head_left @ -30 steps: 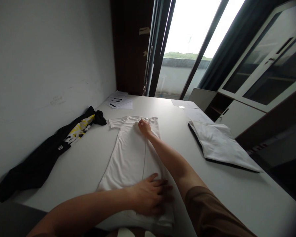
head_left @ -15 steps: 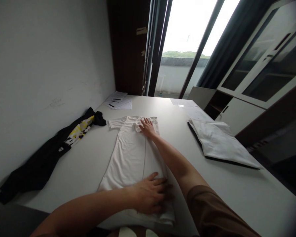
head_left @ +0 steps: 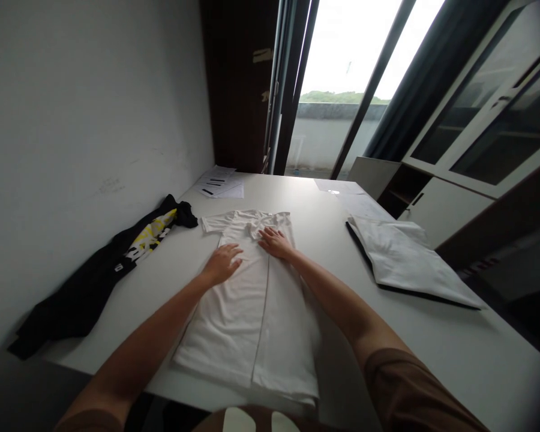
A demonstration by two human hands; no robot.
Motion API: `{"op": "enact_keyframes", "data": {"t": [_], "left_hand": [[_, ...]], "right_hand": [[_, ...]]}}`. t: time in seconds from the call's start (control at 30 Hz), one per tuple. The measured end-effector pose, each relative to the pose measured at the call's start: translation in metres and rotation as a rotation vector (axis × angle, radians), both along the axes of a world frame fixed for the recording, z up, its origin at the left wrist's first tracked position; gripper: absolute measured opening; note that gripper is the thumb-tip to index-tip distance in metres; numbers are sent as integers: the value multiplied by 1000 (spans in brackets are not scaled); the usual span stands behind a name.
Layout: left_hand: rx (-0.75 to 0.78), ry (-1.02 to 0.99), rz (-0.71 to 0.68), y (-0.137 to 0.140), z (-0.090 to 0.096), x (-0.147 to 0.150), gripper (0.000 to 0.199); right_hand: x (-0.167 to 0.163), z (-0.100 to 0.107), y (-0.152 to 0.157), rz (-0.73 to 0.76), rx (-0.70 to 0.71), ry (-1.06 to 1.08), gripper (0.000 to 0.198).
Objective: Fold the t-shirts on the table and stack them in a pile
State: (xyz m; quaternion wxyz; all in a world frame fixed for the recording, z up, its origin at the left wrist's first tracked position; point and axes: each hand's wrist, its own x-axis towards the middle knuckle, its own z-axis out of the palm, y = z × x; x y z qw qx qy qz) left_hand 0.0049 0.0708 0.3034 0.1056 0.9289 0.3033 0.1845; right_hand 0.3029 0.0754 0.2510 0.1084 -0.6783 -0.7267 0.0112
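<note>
A white T-shirt [head_left: 247,312] lies lengthwise on the white table [head_left: 432,336], its right side folded over toward the middle, one short sleeve sticking out at the far left. My left hand [head_left: 222,263] rests flat on the shirt's upper left part, fingers spread. My right hand [head_left: 275,242] lies flat near the collar, palm down on the folded edge. Neither hand grips the cloth.
A black garment with yellow and white print [head_left: 103,270] lies along the wall at the left. Folded white clothes on a dark one [head_left: 405,261] sit at the right. Printed papers [head_left: 220,185] lie at the far end. A window and cabinets stand beyond.
My left hand has left the shirt's near hem and moved forward to its upper left part. My right hand has slid slightly back from the collar.
</note>
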Motion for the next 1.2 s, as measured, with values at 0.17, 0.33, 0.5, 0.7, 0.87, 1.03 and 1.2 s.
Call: {"op": "enact_keyframes", "data": {"t": [0.17,0.33,0.5,0.7,0.87,1.03,1.2], "left_hand": [[-1,30,384,58,-28,-29,37],[34,80,423,80,-38,-32,45],[37,102,479,100,-34,-31,55],[-19,158,516,120,-29,-18,60],[-93,100,541,133,-24,-2,51],[-81,36,402,128,-20,25,57],[-29,36,30,93,-24,55,58]], "right_hand": [[-11,8,0,-49,26,19,66],[-21,11,7,8,54,1,64],[-21,8,13,38,-9,0,62],[-21,12,14,39,-8,-25,56],[-18,23,22,9,37,107,42],[-6,25,39,-199,117,477,35],[-5,24,55,-269,68,839,38]]}}
